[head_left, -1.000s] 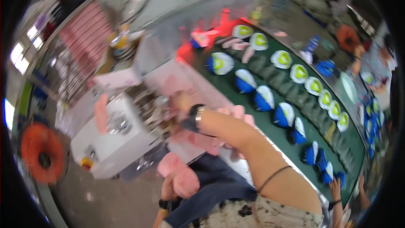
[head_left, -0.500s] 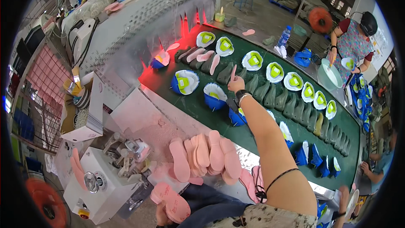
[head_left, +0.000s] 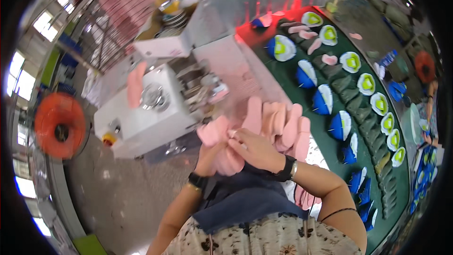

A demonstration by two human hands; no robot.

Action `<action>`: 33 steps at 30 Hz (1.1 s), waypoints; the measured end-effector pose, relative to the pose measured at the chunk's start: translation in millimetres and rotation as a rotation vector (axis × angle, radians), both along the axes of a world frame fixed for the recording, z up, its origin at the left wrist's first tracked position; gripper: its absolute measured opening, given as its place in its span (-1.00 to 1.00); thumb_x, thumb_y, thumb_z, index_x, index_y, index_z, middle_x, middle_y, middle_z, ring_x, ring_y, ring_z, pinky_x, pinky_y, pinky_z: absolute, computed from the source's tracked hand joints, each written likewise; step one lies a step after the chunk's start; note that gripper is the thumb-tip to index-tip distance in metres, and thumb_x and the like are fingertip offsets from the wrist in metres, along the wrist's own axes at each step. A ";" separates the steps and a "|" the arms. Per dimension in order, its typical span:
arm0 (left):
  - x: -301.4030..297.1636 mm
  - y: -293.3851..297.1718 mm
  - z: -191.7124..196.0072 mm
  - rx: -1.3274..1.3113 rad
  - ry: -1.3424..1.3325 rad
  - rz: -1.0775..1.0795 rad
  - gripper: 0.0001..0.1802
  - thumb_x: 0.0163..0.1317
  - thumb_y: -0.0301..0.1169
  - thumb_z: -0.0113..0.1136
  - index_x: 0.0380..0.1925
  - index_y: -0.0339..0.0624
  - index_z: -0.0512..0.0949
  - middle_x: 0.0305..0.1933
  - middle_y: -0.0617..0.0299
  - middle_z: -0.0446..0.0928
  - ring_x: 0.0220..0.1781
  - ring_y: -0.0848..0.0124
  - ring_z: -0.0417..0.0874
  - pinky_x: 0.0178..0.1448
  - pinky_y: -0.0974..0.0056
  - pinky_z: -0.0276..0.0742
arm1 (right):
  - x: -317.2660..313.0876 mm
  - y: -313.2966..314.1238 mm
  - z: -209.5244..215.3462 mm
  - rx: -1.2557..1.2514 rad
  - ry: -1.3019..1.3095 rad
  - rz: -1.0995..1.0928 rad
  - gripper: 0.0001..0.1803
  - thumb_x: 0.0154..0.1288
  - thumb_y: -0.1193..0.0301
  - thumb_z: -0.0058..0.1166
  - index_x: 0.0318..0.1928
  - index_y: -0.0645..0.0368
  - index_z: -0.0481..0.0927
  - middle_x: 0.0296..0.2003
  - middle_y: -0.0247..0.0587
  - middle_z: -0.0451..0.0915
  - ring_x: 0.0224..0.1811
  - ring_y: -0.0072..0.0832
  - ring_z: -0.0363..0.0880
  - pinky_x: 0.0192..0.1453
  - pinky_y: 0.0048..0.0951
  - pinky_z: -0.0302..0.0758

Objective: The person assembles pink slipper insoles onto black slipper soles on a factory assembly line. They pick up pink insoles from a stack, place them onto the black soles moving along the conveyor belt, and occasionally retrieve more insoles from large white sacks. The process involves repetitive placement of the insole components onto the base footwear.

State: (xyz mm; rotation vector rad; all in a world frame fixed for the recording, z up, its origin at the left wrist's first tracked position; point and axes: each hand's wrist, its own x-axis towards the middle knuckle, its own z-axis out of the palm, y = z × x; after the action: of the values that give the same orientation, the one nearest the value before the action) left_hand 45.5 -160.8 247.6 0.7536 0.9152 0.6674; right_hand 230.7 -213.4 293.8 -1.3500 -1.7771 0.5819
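A small stack of pink insoles [head_left: 214, 131] is held in front of my body by my left hand [head_left: 205, 160], closed around its near side. My right hand [head_left: 259, 151] reaches across to the same stack, its fingers pinching at the edge of an insole; blur hides exactly how many it grips. Just beyond my right hand, more pink insoles [head_left: 254, 113] lie in overlapping piles on the worktop. To the right, a green conveyor belt [head_left: 302, 101] carries a row of dark grey shoe lasts [head_left: 351, 95], some with pink insoles on top.
Blue-and-white shoe uppers [head_left: 323, 99] line the belt's near side, white-and-green ones [head_left: 366, 84] the far side. A white machine [head_left: 141, 118] with a round knob stands left. A box [head_left: 165, 45] sits behind it, an orange fan [head_left: 60, 125] far left. A co-worker's arm [head_left: 430, 101] shows at right.
My right hand has come back from the lasts on the belt to the insoles in my left hand. A pink insole now lies on that last. The view has swung left.
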 end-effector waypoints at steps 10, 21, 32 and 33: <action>-15.1 -28.1 19.5 0.028 -0.064 -0.084 -0.58 0.28 -0.51 0.09 0.15 -0.33 0.39 0.07 0.13 0.54 0.05 0.36 0.61 0.13 0.24 0.53 | -31.3 -29.2 -60.6 -0.461 0.439 -0.212 -0.50 0.33 0.18 0.09 0.11 0.30 0.45 -0.08 -0.06 0.60 -0.10 -0.36 0.64 -0.04 -0.42 0.53; -43.1 -22.0 6.3 -0.171 -0.180 0.004 -0.63 0.28 -0.48 0.12 0.09 -0.34 0.43 0.01 0.13 0.56 -0.02 0.34 0.63 0.05 0.22 0.58 | -47.8 -22.2 -36.3 -0.337 0.229 -0.149 -0.43 0.12 0.22 0.34 0.09 0.21 0.47 -0.05 -0.15 0.60 -0.11 -0.42 0.63 -0.02 -0.42 0.56; -47.0 -27.2 1.0 -0.228 -0.149 0.023 -0.57 0.30 -0.40 0.15 0.13 -0.31 0.39 0.05 0.12 0.55 0.00 0.32 0.63 0.07 0.19 0.59 | -17.1 -20.0 -42.7 -0.567 0.625 -0.080 -0.64 0.20 0.36 0.25 -0.03 0.24 0.56 -0.19 -0.23 0.65 -0.22 -0.54 0.62 -0.09 -0.50 0.55; -49.7 -29.4 3.2 -0.265 -0.147 0.044 -0.56 0.29 -0.40 0.15 0.14 -0.30 0.38 0.05 0.12 0.54 0.00 0.31 0.63 0.08 0.18 0.59 | -7.2 -15.4 -52.0 -0.581 0.622 -0.106 -0.68 0.20 0.39 0.23 -0.05 0.25 0.58 -0.20 -0.24 0.65 -0.23 -0.56 0.62 -0.10 -0.51 0.54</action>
State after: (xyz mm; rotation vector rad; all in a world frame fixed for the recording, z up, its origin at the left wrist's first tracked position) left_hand -4.2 -190.2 250.8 0.4443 0.8666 0.6170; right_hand 223.6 -228.8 241.8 -1.4077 -1.0568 1.3610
